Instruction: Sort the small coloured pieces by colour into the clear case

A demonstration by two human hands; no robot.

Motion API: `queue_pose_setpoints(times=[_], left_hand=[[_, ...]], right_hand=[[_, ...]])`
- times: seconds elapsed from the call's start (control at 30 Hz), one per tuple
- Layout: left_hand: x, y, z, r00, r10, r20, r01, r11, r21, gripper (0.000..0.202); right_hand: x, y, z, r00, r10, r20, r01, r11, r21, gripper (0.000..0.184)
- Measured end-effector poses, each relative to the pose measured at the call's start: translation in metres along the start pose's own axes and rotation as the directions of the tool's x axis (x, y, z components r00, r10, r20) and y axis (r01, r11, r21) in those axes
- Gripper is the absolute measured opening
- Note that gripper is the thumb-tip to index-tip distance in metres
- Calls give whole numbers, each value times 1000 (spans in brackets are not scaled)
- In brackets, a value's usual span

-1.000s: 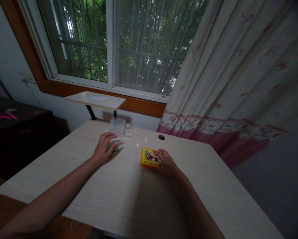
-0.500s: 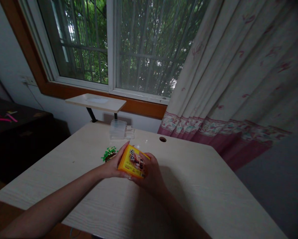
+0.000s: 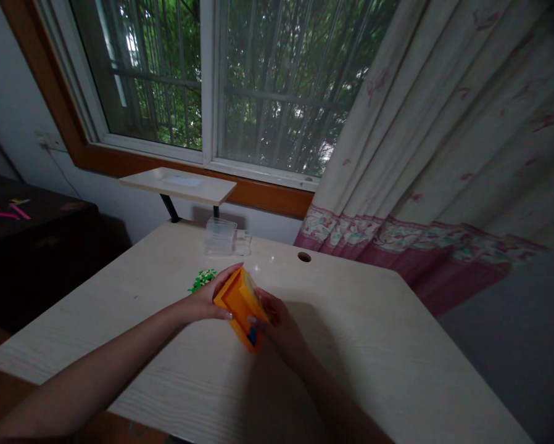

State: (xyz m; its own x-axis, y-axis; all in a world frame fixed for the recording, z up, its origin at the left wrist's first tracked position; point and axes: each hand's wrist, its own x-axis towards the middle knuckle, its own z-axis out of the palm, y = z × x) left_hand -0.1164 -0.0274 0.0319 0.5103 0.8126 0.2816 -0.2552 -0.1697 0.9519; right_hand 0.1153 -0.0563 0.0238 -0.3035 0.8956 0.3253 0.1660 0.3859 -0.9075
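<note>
Both hands hold a small orange box (image 3: 234, 297) above the table, tilted with its long side toward me. Wrapped around its upper left side is my left hand (image 3: 214, 299), the thumb on the near edge. My right hand (image 3: 277, 320) grips the right side, with its fingers at the yellow-printed face and its thumb near the opening. The box appears parted, the printed part leaning up from the orange tray part. A dark blue bit (image 3: 252, 336) shows inside the lower end. Just beyond my left hand lies a pile of small green and cream pieces (image 3: 203, 279).
Clear plastic containers (image 3: 220, 237) stand at the back of the pale table (image 3: 166, 364). A raised shelf (image 3: 179, 184) is behind them by the window. A round cable hole (image 3: 304, 257) is near the back edge, and a curtain (image 3: 397, 185) hangs at right.
The box has turned from its printed yellow face up to its orange side, and a gap with a blue bit inside now shows. My right hand has shifted along its right side.
</note>
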Motion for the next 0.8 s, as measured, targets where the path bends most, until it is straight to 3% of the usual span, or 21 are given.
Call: queue_pose_setpoints(times=[0.1, 0.27, 0.37, 0.5, 0.67, 0.8], left_hand=[[-1, -3, -6, 999, -49, -1, 49, 997, -53, 102], [-1, -3, -9, 996, -78, -34, 69, 975, -211, 97], [0, 2, -10, 995, -99, -33, 85, 954, -287, 94], [-2, 4, -18, 990, -137, 25, 136, 913, -384, 85], [-8, -7, -41, 974, -208, 95, 226, 825, -517, 57], [-14, -9, -54, 965, -261, 41, 240, 799, -552, 64]], right_hand=[[4, -13, -6, 979, 167, 120, -187, 966, 178, 61], [5, -35, -15, 966, 155, 206, -219, 916, 337, 48], [3, -35, -19, 940, 275, 203, -340, 819, 463, 50], [4, -25, -23, 865, 431, 258, -496, 646, 580, 62], [8, -17, -25, 835, 492, 246, -518, 553, 653, 61], [10, -11, -24, 832, 522, 191, -489, 526, 696, 54]])
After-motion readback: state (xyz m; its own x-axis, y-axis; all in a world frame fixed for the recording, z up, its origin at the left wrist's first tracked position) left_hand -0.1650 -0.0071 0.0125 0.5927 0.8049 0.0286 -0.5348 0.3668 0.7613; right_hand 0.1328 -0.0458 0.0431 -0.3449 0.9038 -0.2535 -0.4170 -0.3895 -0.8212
